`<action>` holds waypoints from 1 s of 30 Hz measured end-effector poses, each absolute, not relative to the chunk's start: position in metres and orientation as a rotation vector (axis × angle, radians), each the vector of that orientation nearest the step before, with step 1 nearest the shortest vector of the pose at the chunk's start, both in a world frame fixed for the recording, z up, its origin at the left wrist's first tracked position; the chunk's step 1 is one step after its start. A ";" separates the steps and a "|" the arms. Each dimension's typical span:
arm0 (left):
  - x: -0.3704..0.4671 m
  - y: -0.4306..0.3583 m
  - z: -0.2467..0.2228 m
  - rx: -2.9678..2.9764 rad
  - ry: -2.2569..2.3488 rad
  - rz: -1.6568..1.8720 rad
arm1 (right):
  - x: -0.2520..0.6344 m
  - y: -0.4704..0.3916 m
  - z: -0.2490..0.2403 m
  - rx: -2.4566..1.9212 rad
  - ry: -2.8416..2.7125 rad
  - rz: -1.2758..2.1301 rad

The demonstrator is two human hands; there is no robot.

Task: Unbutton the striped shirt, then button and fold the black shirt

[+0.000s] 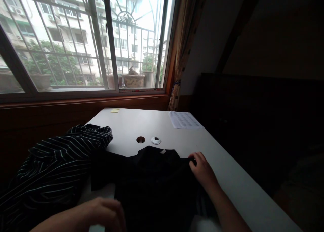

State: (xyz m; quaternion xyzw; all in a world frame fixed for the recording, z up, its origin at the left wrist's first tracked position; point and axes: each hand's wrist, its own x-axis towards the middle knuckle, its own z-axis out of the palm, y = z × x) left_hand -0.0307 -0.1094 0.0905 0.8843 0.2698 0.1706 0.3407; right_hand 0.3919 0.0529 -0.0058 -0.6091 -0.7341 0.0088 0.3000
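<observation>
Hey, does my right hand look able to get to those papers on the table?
Likely yes: only the white tabletop shows between your right hand and the papers, though it pinches the black shirt by the edge and would probably need to let go.

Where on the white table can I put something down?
There's bare tabletop between the yellow note and the printed sheet, and more between the right hand and the tabletop's right edge. It's crowded on the left with striped clothing, and at the near side with the black shirt.
</observation>
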 end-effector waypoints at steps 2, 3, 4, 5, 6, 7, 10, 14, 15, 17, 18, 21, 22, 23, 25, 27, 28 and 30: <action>-0.021 -0.092 0.085 2.241 0.977 0.522 | 0.392 0.053 -0.010 -1.636 -1.972 0.052; -0.017 -0.081 0.077 2.284 1.058 0.618 | 0.393 0.053 -0.013 -1.654 -1.977 0.074; -0.014 -0.069 0.067 2.351 1.138 0.653 | 0.395 0.053 -0.015 -1.677 -1.979 0.102; -0.013 -0.057 0.055 2.426 1.223 0.658 | 0.398 0.053 -0.016 -1.702 -1.985 0.138; -0.013 -0.045 0.043 2.489 1.310 0.650 | 0.401 0.054 -0.018 -1.726 -1.990 0.179; -0.014 -0.034 0.031 2.543 1.381 0.618 | 0.404 0.055 -0.018 -1.752 -1.996 0.225; -0.021 -0.010 0.006 2.672 1.520 0.518 | 0.416 0.060 -0.015 -1.847 -2.014 0.412; -0.029 0.006 0.005 2.717 1.696 0.356 | 0.424 0.070 0.001 -1.864 -2.056 0.571; -0.031 0.008 0.009 2.733 1.728 0.318 | 0.424 0.074 0.007 -1.850 -2.063 0.550; -0.036 0.015 0.019 2.784 1.775 0.314 | 0.420 0.082 0.022 -1.838 -2.047 0.463; -0.039 0.019 0.026 2.808 1.803 0.363 | 0.417 0.087 0.031 -1.829 -2.015 0.380; -0.045 0.035 0.046 2.791 1.963 0.641 | 0.400 0.099 0.060 -1.702 -1.837 -0.096; -0.047 0.040 0.052 2.754 2.023 0.750 | 0.391 0.102 0.069 -1.643 -1.803 -0.227; -0.047 0.046 0.057 2.705 2.078 0.859 | 0.382 0.103 0.077 -1.593 -1.786 -0.310; -0.047 0.052 0.064 2.622 2.120 1.046 | 0.360 0.100 0.087 -1.510 -1.835 -0.313; -0.045 0.049 0.063 2.607 2.044 1.131 | 0.337 0.086 0.089 -1.413 -1.970 -0.150; -0.045 0.043 0.061 2.628 1.963 1.132 | 0.326 0.075 0.086 -1.364 -2.053 -0.027; -0.046 0.025 0.052 2.696 1.748 1.057 | 0.308 0.047 0.078 -1.269 -2.234 0.231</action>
